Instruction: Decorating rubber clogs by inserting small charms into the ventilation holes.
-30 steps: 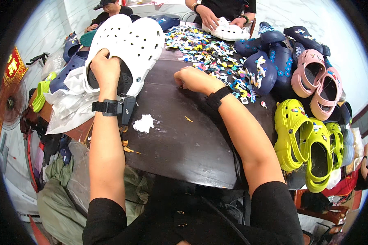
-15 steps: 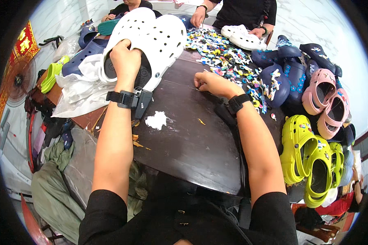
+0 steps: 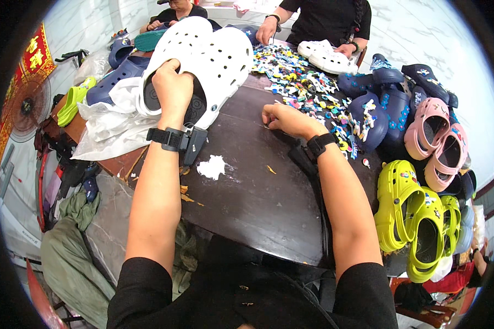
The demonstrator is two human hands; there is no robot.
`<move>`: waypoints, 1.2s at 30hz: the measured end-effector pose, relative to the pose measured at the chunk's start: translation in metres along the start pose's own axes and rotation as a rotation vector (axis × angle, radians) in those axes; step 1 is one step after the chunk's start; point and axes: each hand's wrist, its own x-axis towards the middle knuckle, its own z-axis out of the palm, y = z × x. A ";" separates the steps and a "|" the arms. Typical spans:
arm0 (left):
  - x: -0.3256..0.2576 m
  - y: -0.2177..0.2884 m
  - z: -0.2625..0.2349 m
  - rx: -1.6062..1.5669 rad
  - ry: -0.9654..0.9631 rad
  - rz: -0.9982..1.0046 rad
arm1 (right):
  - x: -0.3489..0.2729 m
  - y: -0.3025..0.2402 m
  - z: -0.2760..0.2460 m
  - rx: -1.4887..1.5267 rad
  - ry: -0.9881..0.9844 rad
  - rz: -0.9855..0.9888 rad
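My left hand [image 3: 173,90] reaches into the heel opening of a pair of white clogs [image 3: 206,63] and grips them, thumb over the upper. They are tilted up above the table, toes pointing away from me, with rows of holes on top. My right hand [image 3: 291,119] is low over the dark table, just in front of a spread heap of small colourful shoe charms [image 3: 296,71]. Its fingers are curled and pressed together, and whatever they may hold is hidden. Both wrists wear black straps.
Yellow-green clogs [image 3: 400,205], pink clogs [image 3: 436,131] and navy clogs [image 3: 395,107] crowd the right edge. At left, a blue clog [image 3: 115,79] stands by white plastic wrap [image 3: 115,123]. A co-worker's hand [image 3: 266,30] is over the far side of the charms, near other white clogs [image 3: 329,57].
The view has shifted slightly, so most things sit a little lower. My left hand keeps its grip on the white clogs. My right hand stays near the charms, fingers still curled.
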 end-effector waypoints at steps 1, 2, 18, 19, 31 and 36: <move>0.000 0.001 0.000 -0.001 0.001 0.002 | 0.001 0.001 0.001 0.011 0.003 -0.007; 0.000 0.001 -0.001 0.023 -0.005 0.002 | 0.001 0.003 0.001 0.022 0.006 -0.013; 0.001 -0.008 -0.001 0.102 -0.019 0.054 | 0.004 0.005 0.005 0.011 0.076 -0.016; 0.001 -0.005 -0.001 0.102 -0.020 0.056 | 0.004 0.005 0.005 0.009 0.083 -0.012; 0.000 0.000 -0.001 0.019 -0.013 0.016 | 0.000 0.017 -0.027 -0.329 0.253 -0.056; 0.001 0.002 -0.003 0.044 -0.016 0.009 | -0.045 0.054 -0.073 -0.303 0.620 0.148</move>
